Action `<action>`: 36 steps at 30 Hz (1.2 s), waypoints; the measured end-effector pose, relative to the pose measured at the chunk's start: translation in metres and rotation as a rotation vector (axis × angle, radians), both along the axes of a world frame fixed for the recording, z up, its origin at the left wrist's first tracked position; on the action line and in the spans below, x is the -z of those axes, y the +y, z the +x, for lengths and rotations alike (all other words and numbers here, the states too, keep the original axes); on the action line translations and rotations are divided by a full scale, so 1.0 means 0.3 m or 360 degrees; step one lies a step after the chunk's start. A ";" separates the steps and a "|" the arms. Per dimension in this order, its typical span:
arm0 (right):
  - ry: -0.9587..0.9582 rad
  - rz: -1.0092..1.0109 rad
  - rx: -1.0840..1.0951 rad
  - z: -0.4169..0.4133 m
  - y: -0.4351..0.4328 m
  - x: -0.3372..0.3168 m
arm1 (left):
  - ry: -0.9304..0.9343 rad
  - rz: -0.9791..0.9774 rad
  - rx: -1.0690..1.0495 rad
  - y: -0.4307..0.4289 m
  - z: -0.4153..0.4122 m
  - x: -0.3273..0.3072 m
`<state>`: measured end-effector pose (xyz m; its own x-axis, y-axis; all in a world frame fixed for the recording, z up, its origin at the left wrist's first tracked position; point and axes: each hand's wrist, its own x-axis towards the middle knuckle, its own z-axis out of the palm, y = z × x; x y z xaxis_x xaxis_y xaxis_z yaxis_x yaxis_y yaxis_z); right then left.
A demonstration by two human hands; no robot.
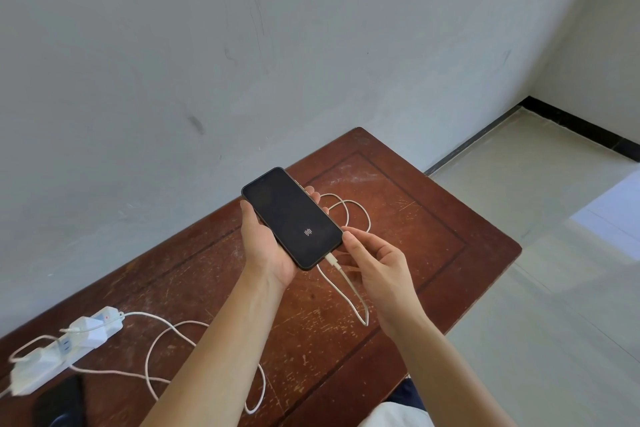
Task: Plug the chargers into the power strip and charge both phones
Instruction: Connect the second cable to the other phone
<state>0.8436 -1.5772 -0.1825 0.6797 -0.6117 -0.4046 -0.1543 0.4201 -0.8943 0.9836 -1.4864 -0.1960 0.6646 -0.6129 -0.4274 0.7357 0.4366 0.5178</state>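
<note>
Left hand (266,246) cradling dark phone (292,218) — cable (334,262) plugged in; right hand (377,260) loose-fingered, empty, beside plug.

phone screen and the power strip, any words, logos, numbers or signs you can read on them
Phone screen, in the left hand: one small pale glyph, seen sideways; it may be "帅", but I cannot be sure.
Power strip: a red mark at its far end, no lettering legible.
Chargers: plain white, no readable print.
Second phone, by the strip: dark, nothing readable.
</note>
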 end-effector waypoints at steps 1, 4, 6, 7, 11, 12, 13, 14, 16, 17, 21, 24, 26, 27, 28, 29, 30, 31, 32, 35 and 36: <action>0.0004 -0.0003 -0.0002 -0.001 -0.001 0.001 | 0.0003 0.0003 0.0003 0.000 0.000 0.000; 0.0003 0.0004 -0.0001 -0.001 -0.005 0.005 | 0.0012 0.0009 0.0009 -0.002 0.002 -0.003; 0.0003 0.0006 0.0001 0.000 -0.006 0.007 | 0.0014 0.0009 0.0020 -0.003 0.002 -0.005; 0.0003 0.0007 0.0002 -0.001 -0.006 0.008 | 0.0008 0.0014 0.0017 -0.004 0.003 -0.004; -0.0003 -0.0005 -0.0007 -0.002 -0.009 0.011 | -0.0007 0.0026 -0.0050 -0.016 0.000 0.005; -0.0002 -0.0011 -0.0010 -0.002 -0.010 0.011 | 0.0003 0.0020 -0.0066 -0.018 -0.001 0.005; -0.0004 -0.0012 -0.0012 -0.002 -0.012 0.012 | 0.0014 0.0012 -0.0076 -0.019 -0.001 0.004; -0.0007 -0.0007 -0.0012 -0.002 -0.012 0.013 | 0.0011 0.0011 -0.0078 -0.021 0.000 0.004; -0.0017 0.0006 -0.0012 -0.001 -0.013 0.016 | -0.0015 0.0030 -0.0074 -0.020 0.000 0.004; -0.0020 0.0010 -0.0010 -0.001 -0.013 0.018 | -0.0021 0.0035 -0.0072 -0.019 0.001 0.004; -0.0022 0.0015 -0.0011 0.000 -0.015 0.022 | -0.0043 0.0054 -0.0061 -0.014 0.005 0.007; -0.0021 0.0008 -0.0025 -0.001 -0.019 0.027 | -0.0026 0.0040 -0.0072 -0.013 0.006 0.014; -0.0024 0.0009 -0.0024 0.000 -0.019 0.029 | -0.0014 0.0036 -0.0074 -0.012 0.007 0.015; -0.0026 0.0011 -0.0020 0.001 -0.019 0.030 | -0.0010 0.0036 -0.0075 -0.012 0.007 0.014; -0.0027 0.0010 -0.0020 0.002 -0.019 0.032 | -0.0007 0.0035 -0.0076 -0.012 0.008 0.014; -0.0030 0.0005 -0.0024 0.002 -0.020 0.033 | -0.0004 0.0036 -0.0077 -0.012 0.008 0.013; -0.0030 -0.0006 -0.0031 0.003 -0.021 0.035 | -0.0005 0.0042 -0.0077 -0.011 0.009 0.013; -0.0031 -0.0019 -0.0038 0.004 -0.022 0.038 | -0.0007 0.0046 -0.0079 -0.011 0.010 0.011; -0.0025 -0.0032 -0.0045 0.005 -0.024 0.042 | -0.0006 0.0042 -0.0080 -0.011 0.010 0.011; 0.0091 -0.0057 -0.0058 0.012 -0.035 0.079 | -0.0048 0.0054 -0.0065 -0.006 0.013 0.010; 0.0173 -0.0069 -0.0081 0.014 -0.041 0.101 | -0.0066 0.0067 -0.0053 -0.004 0.015 0.012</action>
<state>0.8479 -1.5895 -0.2128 0.6638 -0.5961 -0.4517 -0.2717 0.3705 -0.8882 0.9880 -1.4875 -0.1995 0.7019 -0.5725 -0.4237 0.6987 0.4376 0.5660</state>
